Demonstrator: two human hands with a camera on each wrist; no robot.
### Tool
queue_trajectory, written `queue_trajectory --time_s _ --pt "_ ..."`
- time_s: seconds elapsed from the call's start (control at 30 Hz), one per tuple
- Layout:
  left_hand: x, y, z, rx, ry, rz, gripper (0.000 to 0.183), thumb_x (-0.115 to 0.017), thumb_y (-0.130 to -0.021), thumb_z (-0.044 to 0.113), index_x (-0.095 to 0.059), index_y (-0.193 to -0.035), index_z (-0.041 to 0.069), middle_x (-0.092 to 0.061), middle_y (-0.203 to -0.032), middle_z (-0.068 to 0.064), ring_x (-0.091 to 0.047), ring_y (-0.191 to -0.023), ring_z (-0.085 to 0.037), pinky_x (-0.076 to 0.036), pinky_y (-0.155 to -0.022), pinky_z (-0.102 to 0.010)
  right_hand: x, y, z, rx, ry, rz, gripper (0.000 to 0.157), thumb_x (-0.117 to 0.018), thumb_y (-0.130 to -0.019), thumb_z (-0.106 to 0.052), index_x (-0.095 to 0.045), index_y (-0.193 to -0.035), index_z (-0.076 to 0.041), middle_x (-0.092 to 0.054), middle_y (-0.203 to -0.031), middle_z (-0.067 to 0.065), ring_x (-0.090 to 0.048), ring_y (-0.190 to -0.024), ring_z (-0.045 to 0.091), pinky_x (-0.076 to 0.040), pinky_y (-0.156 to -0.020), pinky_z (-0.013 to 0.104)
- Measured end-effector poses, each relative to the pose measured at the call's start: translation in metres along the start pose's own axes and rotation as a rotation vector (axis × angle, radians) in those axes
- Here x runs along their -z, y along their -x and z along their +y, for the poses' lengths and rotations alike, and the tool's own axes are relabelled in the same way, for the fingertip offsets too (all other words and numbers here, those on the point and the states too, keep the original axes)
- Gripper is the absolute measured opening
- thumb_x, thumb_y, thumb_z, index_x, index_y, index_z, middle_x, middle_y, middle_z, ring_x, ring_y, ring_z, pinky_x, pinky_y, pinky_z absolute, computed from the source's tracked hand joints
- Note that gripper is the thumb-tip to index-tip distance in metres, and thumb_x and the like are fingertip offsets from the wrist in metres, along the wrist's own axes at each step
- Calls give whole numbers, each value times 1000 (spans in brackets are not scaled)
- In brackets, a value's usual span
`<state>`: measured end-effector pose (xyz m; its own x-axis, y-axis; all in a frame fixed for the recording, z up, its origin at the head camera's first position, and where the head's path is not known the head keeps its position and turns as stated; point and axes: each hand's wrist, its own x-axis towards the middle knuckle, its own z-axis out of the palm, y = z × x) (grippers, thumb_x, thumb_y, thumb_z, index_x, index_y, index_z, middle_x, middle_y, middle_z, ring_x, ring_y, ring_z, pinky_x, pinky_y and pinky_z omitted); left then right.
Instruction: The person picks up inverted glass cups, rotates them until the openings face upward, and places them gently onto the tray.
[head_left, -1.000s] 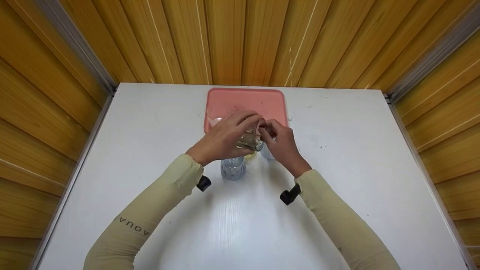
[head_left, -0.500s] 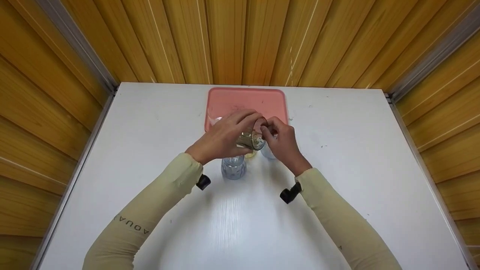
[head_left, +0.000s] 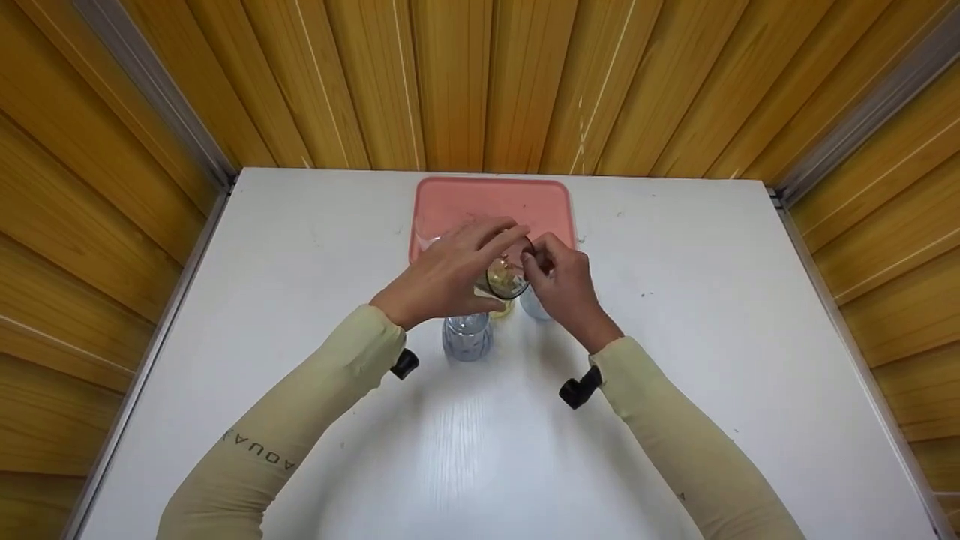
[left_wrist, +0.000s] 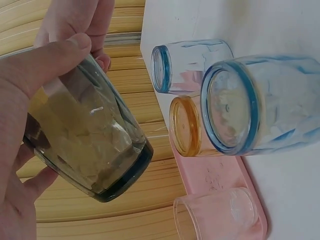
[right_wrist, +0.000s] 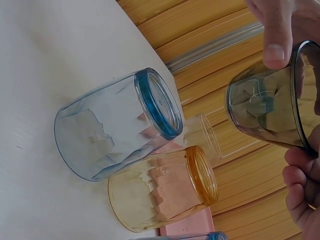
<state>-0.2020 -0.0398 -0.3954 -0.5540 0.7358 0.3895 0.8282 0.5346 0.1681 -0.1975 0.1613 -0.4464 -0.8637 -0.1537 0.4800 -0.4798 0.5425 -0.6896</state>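
My left hand [head_left: 442, 281] grips a smoky dark glass tumbler [head_left: 508, 277] around its side and holds it above the table. The tumbler is tilted, its mouth facing right. My right hand [head_left: 566, 286], fingers curled, pinches the tumbler's rim between thumb and fingers. In the left wrist view the thick dark base of the tumbler [left_wrist: 95, 135] shows, and the left thumb lies along its side. Below the hands, two bluish tumblers [head_left: 466, 337] and a yellow tumbler [right_wrist: 155, 192] stand upside down on the white table, thick coloured bases up.
A pink tray [head_left: 495, 199] lies near the table's far edge, partly hidden by the hands. A clear tumbler [left_wrist: 220, 215] stands on it. Wood-patterned panels [head_left: 450, 82] rise behind the table and along both sides.
The smoky tumbler has turned in my left hand, so its mouth shows rounder and more towards the head camera. My right fingers have shifted slightly along its rim; the standing tumblers have not moved.
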Motion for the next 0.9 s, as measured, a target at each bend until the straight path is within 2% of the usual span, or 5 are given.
queue_trajectory --time_s 0.3,0.5,0.63,0.73,0.9 --pt "3 1 4 -3 -42 -20 102 -78 -65 44 -17 -146 29 -33 -143 6 -31 -132 -11 -23 -113 -33 0 1 -4 -10 41 21 12 -53 -90 -17 -54 -82 -8 -52 -61 -1 -43 -53 8 -36 -47 20" --pt "3 0 4 -29 -22 10 92 -78 -67 36 -29 -143 21 -38 -141 4 -33 -131 -11 -25 -112 -31 0 3 -4 -1 41 48 12 -54 -90 -17 -53 -81 -8 -51 -60 -1 -42 -53 6 -35 -48 20" --pt "2 0 3 -39 -24 29 91 -78 -68 36 -29 -143 21 -40 -139 2 -35 -130 -12 -28 -111 -30 -1 3 -4 12 45 62 13 -54 -90 -18 -54 -81 -9 -53 -61 -2 -43 -53 5 -36 -49 20" --pt "2 0 2 -31 -33 34 93 -78 -67 37 -28 -143 23 -40 -139 2 -35 -130 -12 -28 -111 -31 -1 2 -4 2 54 52 13 -53 -90 -22 -55 -85 -10 -56 -65 -2 -46 -56 4 -40 -51 20" --pt "2 1 1 -14 -47 34 93 -78 -66 38 -28 -143 24 -40 -138 2 -35 -130 -13 -28 -111 -32 -2 3 -3 -45 26 21 23 -50 -92 -33 -58 -98 -13 -61 -78 -4 -55 -67 4 -47 -59 20"
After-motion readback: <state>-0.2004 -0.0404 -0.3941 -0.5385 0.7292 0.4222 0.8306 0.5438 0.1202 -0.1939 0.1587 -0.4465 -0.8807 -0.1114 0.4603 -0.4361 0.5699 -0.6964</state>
